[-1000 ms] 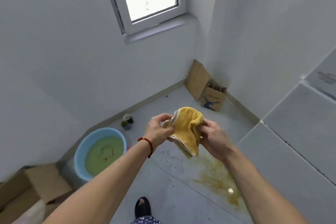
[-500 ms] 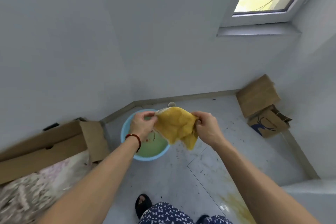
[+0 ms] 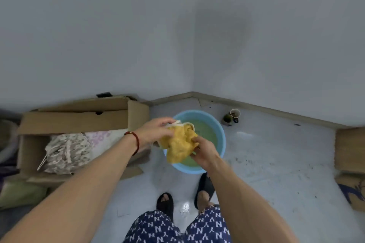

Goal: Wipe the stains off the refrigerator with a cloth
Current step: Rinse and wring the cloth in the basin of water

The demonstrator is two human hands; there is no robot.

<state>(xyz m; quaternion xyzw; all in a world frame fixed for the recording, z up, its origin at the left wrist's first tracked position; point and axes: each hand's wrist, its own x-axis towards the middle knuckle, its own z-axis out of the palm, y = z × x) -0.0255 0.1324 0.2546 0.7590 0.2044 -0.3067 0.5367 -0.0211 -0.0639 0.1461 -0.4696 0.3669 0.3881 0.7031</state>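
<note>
Cloth (image 3: 180, 145) now over basin (image 3: 220, 134)

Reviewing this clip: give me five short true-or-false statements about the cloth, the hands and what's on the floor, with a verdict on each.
1. Both hands hold the yellow cloth. True: the left hand and right hand each grip a side.
2. The cloth is held above the blue basin. True.
3. The basin holds clear water. False: the liquid looks murky green.
4. The cardboard box sits to the right of the basin. False: it is on the basin's left, open, with patterned fabric inside.
5. A red bracelet is on the right wrist. False: it is on the left wrist.
</note>
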